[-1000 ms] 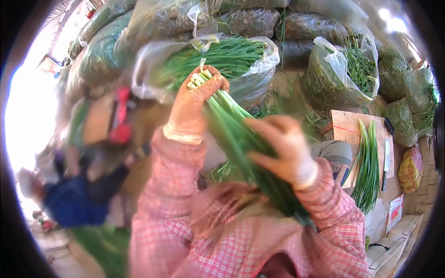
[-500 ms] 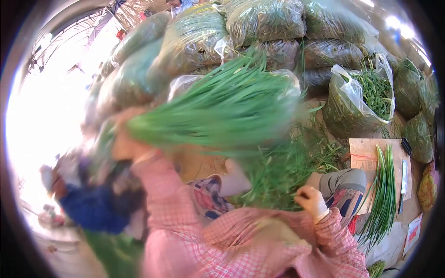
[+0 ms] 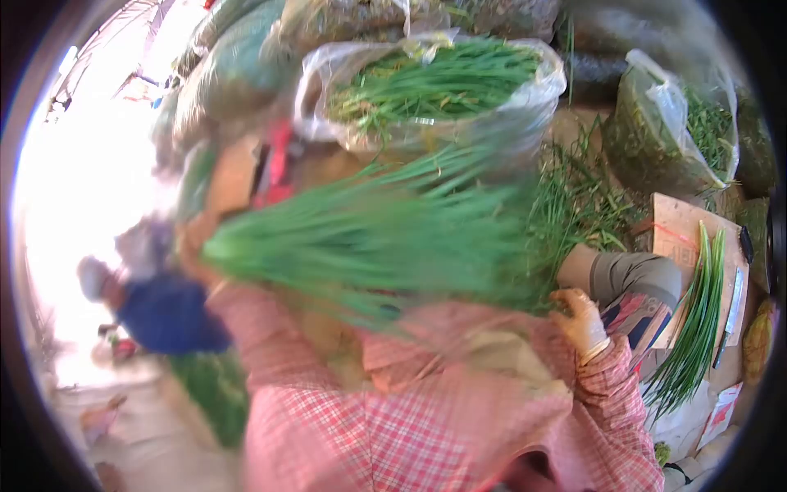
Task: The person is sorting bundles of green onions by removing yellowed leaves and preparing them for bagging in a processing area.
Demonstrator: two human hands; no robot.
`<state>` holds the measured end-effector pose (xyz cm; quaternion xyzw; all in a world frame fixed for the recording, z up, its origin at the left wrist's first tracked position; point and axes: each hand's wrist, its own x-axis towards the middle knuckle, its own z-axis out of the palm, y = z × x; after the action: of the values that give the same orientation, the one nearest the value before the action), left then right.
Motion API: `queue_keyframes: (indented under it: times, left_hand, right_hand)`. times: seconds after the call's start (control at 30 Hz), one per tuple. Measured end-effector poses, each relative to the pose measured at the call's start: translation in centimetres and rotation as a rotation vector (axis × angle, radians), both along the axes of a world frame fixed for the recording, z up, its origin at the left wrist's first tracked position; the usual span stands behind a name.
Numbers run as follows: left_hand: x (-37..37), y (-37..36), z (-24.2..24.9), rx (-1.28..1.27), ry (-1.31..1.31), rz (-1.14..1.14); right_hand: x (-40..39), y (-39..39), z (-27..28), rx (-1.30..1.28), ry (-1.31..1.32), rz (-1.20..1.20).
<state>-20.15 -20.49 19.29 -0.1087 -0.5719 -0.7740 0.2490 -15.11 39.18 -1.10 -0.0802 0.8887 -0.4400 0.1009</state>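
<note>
My left hand, blurred by motion, grips the pale end of a large bunch of long green leaves. The leaves fan out rightward across my lap, their tips smeared. My right hand, in a thin pale glove, hovers near my knee with its fingers curled and apart, holding nothing. To its right, a smaller bunch of green stalks lies on a wooden board, beside a knife.
An open plastic bag full of green leaves stands ahead. Another open bag is at the right. Loose leaves litter the floor between. A person in dark blue is at the left. Stuffed sacks are piled behind.
The view has tipped downward, showing more of the bag ahead. My left hand has brought the bunch lower, nearer my lap. My right hand's fingers are spread more.
</note>
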Motion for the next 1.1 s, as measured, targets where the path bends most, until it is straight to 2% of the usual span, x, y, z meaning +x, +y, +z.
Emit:
queue_keyframes:
  times: [0.07, 0.2, 0.27, 0.33, 0.43, 0.47, 0.53, 0.57, 0.63, 0.7, 0.73, 0.77, 0.8, 0.9, 0.93, 1.0, 1.1]
  left_hand:
    - [4.9, -3.9, -3.9, 0.042, -0.012, 0.157]
    - [13.8, -7.6, -10.5, 0.145, 0.065, 0.069]
    - [13.4, -1.3, -10.2, 0.393, 0.307, 0.058]
    - [16.0, -3.2, -12.5, 0.233, 0.136, 0.339]
    - [17.0, -3.2, -13.0, -0.266, -0.168, 0.849]
    - [16.7, -3.2, -13.3, -0.074, -0.084, 0.733]
    - [15.6, -2.1, -13.2, -0.081, -0.086, 0.768]
    - [14.9, -0.8, -12.5, -0.281, -0.182, 0.919]
    - [13.4, 0.8, -11.9, -0.121, -0.042, 0.709]
    - [11.5, 2.1, -11.5, 0.571, 0.417, -0.04]
    - [11.1, 3.4, -11.1, 0.066, 0.247, 0.547]
    - [10.8, 4.7, -10.6, -0.359, -0.108, 1.155]
    - [11.0, 3.0, -11.2, -0.082, 0.007, 0.944]
    - [11.3, 1.4, -11.0, -0.662, -0.16, 0.808]
    - [11.4, 1.0, -11.3, -0.493, -0.095, 0.642]
    - [11.2, 0.5, -11.6, -0.158, 0.032, 0.308]
    - [9.9, 1.8, -11.2, 0.191, 0.191, 0.136]
  right_hand:
    - [-0.2, -0.2, 0.3, 0.004, 0.004, 0.036]
    - [-0.7, -1.0, 2.3, -0.039, -0.04, 0.047]
    - [-1.3, -1.8, 2.7, -0.017, -0.012, 0.053]
    - [-2.3, -3.3, 3.6, -0.072, -0.038, 0.084]
    - [-3.7, -7.3, 7.0, -0.174, -0.03, 0.146]
    - [-4.2, -8.7, 7.8, -0.211, 0.013, 0.196]
    - [-5.2, -11.5, 9.0, -0.247, 0.157, 0.302]
    - [-5.6, -12.9, 9.4, -0.246, 0.25, 0.359]
    - [-6.1, -15.5, 9.5, -0.367, 0.103, 0.194]
    - [-7.1, -17.4, 9.8, -0.339, 0.11, 0.116]
    - [-7.7, -18.2, 9.5, -0.323, 0.122, 0.089]
    - [-8.3, -18.7, 9.1, -0.308, 0.135, 0.063]
    - [-8.8, -18.9, 8.6, -0.295, 0.076, 0.109]
    - [-9.0, -19.5, 8.9, -0.094, 0.276, 0.171]
    - [-9.2, -19.7, 8.3, -0.066, 0.445, 0.233]
    - [-9.2, -20.2, 7.5, 0.001, 0.529, 0.338]
    - [-8.7, -21.0, 6.5, 0.133, 0.648, 0.437]
